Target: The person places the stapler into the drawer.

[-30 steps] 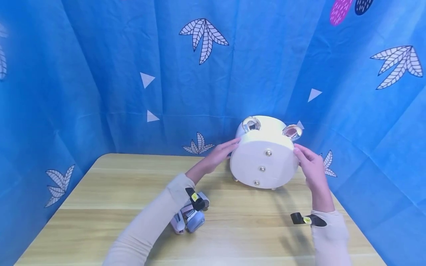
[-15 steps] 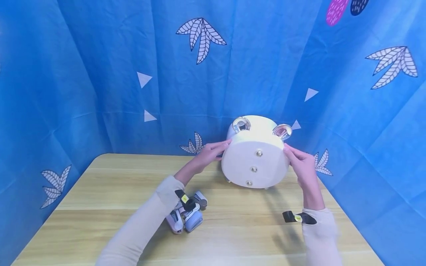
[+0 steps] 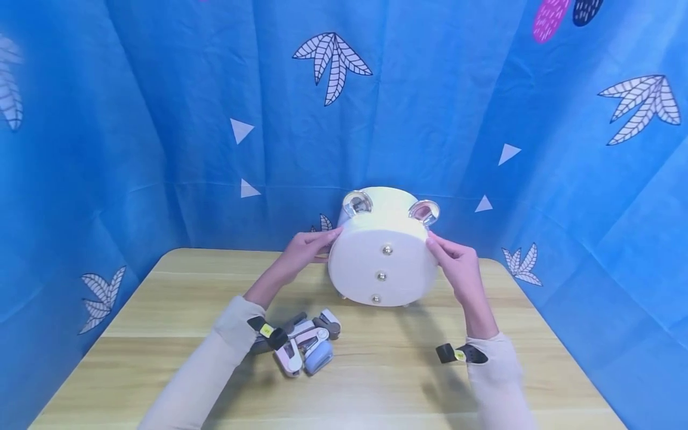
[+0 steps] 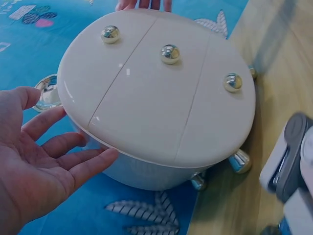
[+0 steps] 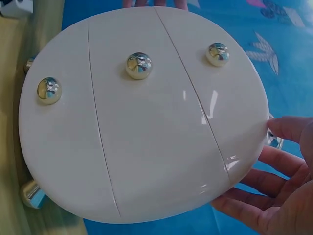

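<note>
A white, rounded drawer box (image 3: 383, 266) stands toward the back of the table, with a column of gold knobs down its front and two shiny ear-shaped loops on top. My left hand (image 3: 295, 257) touches its left side, fingers straight and spread in the left wrist view. On the opposite side, my right hand (image 3: 459, 269) has its thumb at the front rim and extended fingers along the side wall. The box is between both hands. Short gold feet (image 4: 239, 160) show beneath it; whether they all touch the tabletop I cannot tell.
Several small staplers (image 3: 318, 357), in white-pink, blue and grey, lie in a pile on the wooden table (image 3: 376, 388), close to my left forearm. A blue patterned curtain (image 3: 430, 89) surrounds the back and sides of the table.
The drawer box has moved left along the back of the table, both hands travelling with it. My left forearm has shifted left too, uncovering more of the stapler pile.
</note>
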`<state>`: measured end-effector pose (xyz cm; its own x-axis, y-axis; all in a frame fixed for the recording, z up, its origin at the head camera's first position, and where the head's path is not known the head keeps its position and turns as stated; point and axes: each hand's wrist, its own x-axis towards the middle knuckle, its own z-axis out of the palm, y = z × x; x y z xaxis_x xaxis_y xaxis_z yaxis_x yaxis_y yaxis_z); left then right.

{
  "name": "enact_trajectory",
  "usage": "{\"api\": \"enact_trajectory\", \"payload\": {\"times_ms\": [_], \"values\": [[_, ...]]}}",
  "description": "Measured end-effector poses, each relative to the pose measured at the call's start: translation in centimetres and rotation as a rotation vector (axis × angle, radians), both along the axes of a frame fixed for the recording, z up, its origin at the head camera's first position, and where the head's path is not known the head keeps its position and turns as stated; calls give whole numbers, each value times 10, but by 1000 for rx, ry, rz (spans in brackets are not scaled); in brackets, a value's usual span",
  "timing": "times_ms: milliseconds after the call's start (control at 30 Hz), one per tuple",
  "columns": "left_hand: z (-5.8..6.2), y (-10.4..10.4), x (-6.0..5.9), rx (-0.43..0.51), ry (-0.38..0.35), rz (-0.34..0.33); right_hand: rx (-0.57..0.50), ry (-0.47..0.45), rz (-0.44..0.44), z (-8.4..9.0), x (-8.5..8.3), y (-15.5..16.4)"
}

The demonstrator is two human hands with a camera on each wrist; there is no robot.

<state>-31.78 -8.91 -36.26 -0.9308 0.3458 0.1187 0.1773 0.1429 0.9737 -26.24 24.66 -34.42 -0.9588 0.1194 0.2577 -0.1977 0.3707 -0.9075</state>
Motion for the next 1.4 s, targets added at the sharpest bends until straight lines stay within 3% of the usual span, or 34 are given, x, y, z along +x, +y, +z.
{"api": "enact_trajectory", "payload": {"times_ms": [333, 533, 1033, 1400], "values": [[0, -51, 10, -44, 33, 66, -17, 29, 65, -4, -16, -43], [-1, -68, 15, -57, 53, 92, -10, 44, 90, -5, -22, -57], [3, -71, 20, -102, 63, 146, 0, 39, 121, -5, -31, -63], [-1, -67, 20, -90, 55, 158, -9, 32, 126, -4, -33, -62]]}}
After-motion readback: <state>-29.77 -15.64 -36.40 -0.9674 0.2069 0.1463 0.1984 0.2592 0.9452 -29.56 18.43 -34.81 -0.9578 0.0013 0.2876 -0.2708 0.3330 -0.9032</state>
